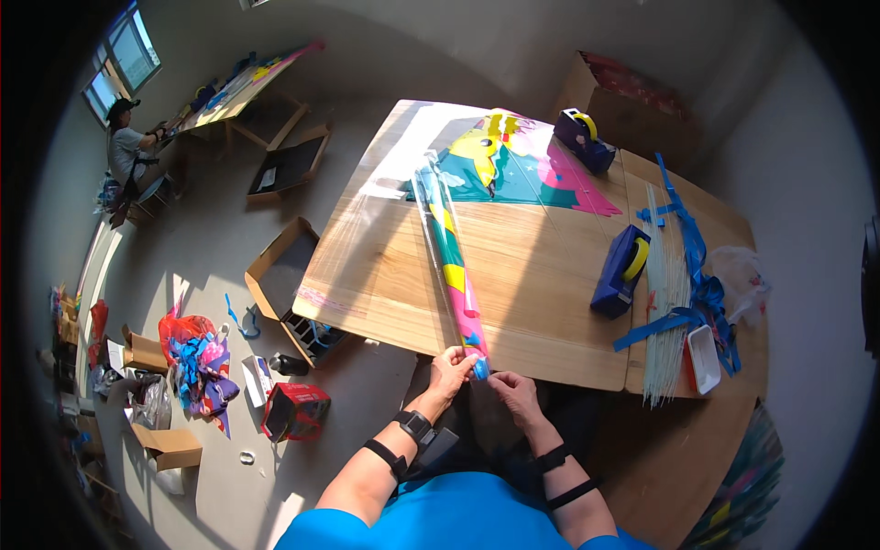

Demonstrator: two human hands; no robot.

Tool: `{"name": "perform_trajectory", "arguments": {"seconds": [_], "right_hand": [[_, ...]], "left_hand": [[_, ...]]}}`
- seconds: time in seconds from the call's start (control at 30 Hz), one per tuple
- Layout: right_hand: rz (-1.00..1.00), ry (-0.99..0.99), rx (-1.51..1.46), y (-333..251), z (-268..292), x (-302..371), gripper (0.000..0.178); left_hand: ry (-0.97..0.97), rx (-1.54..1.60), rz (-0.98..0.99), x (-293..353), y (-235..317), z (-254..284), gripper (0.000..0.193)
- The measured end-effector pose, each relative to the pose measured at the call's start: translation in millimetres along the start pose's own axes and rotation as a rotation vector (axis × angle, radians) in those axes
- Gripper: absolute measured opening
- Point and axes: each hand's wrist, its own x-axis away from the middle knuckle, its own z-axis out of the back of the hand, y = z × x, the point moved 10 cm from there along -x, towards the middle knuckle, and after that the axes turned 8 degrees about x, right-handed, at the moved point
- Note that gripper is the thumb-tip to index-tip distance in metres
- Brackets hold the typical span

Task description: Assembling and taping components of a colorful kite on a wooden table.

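Observation:
A rolled kite-like sheet (451, 266) in pink, yellow, green and blue lies in a long clear plastic sleeve (424, 197), slanting across the wooden table to its near edge. My left hand (447, 378) is closed around the sleeve's near end, thumb and fingers pinching it by a blue patch. Right beside that end is my right hand (518, 396), its thumb and fingertips pressed together; whatever they pinch is too small to make out. Farther off, a flat printed sheet (513, 165) with a yellow cartoon figure on green and pink lies spread on the table.
Two blue tape dispensers (616, 275) with yellow rolls stand on the table (550, 321). At right lie thin pale rods (662, 302), blue ribbons (692, 243) and a white tray (704, 359). Open cardboard boxes (275, 266) sit on the floor at left. A co-worker (133, 151) sits at another table.

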Motion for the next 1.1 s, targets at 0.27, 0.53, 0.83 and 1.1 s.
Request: {"name": "perform_trajectory", "arguments": {"seconds": [0.27, 0.53, 0.83, 1.1], "right_hand": [[0.113, 0.355, 0.124, -15.7, 52.7, 19.2, 0.018], [0.325, 0.6, 0.393, -64.2, 89.5, 9.3, 0.019], [0.806, 0.406, 0.911, -78.6, 38.6, 13.9, 0.026], [0.658, 0.338, 0.615, -79.3, 59.1, -6.0, 0.027]], "left_hand": [[-0.335, -0.173, -0.048, -49.0, 26.3, -64.4, 0.006], [0.095, -1.003, -0.647, -44.4, 107.0, -59.1, 0.056], [-0.345, -1.73, -0.978, -1.5, 43.2, -77.8, 0.063], [-0.262, -1.607, -1.158, 0.7, 60.1, -99.4, 0.06]]}}
